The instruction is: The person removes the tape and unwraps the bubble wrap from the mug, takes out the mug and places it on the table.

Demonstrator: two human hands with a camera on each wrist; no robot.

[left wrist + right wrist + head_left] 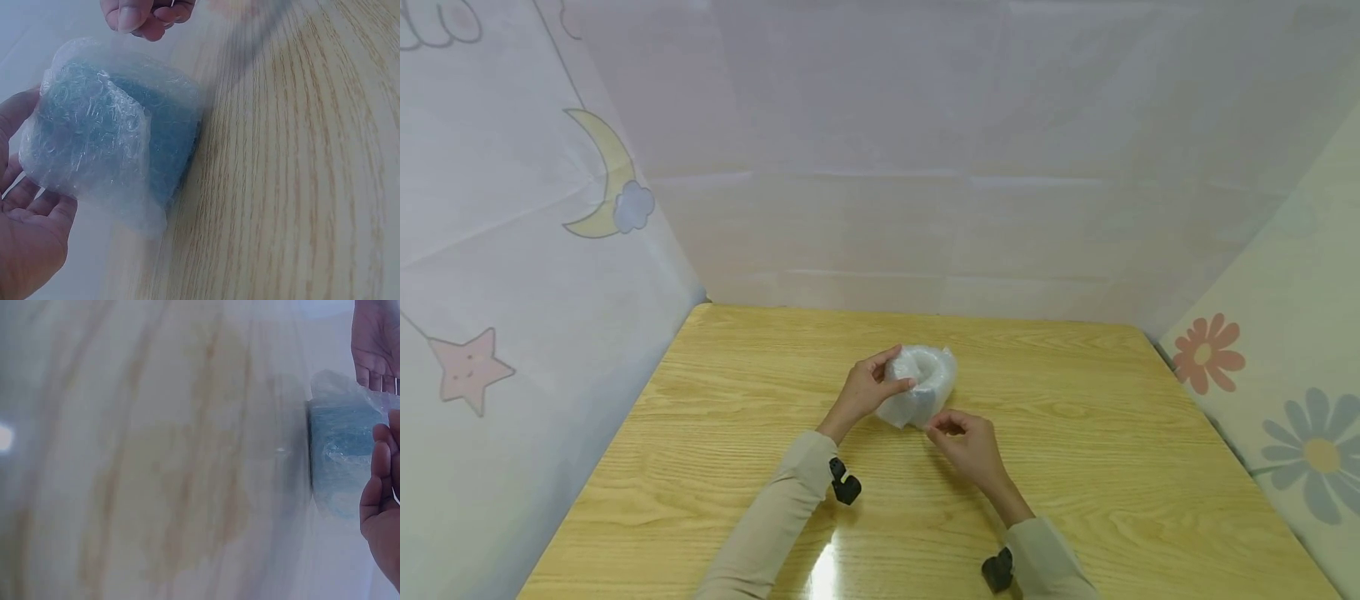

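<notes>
Left grip (868,387) holding bubble-wrapped bundle (921,400), clamped on its side; right grip (970,446) pinching wrap edge (915,423); bundle resting on counter (1075,383).

Our left forearm (767,521) points to one o'clock, left hand (865,390) curved, thumb spread; our right forearm (1049,562) points to eleven o'clock, right hand (970,446) pinching thumb to finger.

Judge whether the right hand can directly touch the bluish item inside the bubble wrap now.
Probably not: bubble wrap covers the bluish item, though the right hand is at the wrap's near edge.
</notes>
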